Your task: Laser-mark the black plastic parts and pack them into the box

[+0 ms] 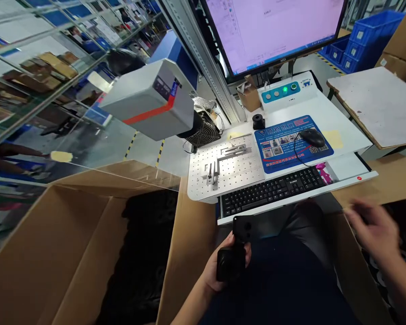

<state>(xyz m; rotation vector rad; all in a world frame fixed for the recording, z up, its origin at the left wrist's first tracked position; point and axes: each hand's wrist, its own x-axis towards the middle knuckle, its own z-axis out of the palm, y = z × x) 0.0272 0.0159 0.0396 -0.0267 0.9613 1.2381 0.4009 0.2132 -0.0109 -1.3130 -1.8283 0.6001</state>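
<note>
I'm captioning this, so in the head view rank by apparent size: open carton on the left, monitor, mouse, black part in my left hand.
1. Open carton, cut off by the frame
2. Monitor, also cut off
3. Black part in your left hand, helped by being nearer the camera
4. Mouse

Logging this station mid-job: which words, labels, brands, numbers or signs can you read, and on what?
Nothing reads with certainty.
Monitor: brand and screen text too small.
Mouse pad: Chinese heading, smaller text, blurred.
Keyboard: brand and keys too small.
Grey machine head: lettering blurred.
Control panel: markings blurred.
Blue crates: labels illegible.
</note>
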